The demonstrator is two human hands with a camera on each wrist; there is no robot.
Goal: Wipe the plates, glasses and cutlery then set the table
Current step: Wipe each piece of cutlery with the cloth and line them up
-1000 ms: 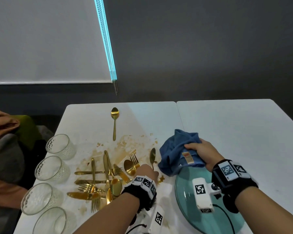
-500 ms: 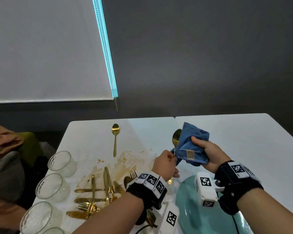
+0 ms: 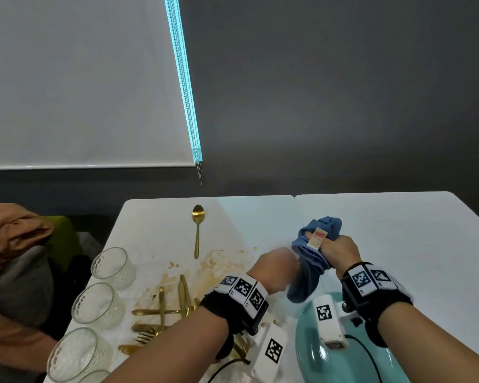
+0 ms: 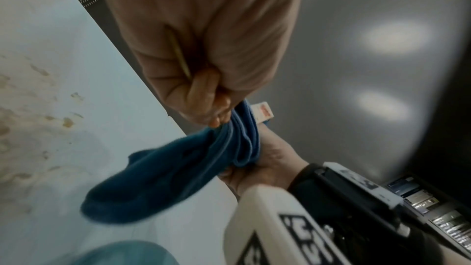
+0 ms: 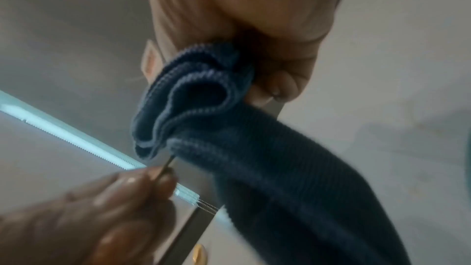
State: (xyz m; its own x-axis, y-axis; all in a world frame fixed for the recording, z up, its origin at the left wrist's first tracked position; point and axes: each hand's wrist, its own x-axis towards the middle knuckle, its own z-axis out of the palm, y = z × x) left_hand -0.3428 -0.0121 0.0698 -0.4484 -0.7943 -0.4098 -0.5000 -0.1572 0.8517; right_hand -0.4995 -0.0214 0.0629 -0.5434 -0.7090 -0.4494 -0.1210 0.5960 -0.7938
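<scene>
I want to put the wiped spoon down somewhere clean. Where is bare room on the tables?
The right table is bare beyond the right hand and the blue cloth. On the left table, the far strip right of the lone spoon is clear. Crowded: the stained cutlery pile, the glasses on the left edge, the teal plate.

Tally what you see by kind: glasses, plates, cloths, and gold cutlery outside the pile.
Glasses: 4
Teal plate: 1
Blue cloth: 1, gripped by the right hand
Gold cutlery outside the pile: 2, a lone spoon and a cutlery piece in the left hand
Total: 8; the pile is partly hidden, uncounted.
</scene>
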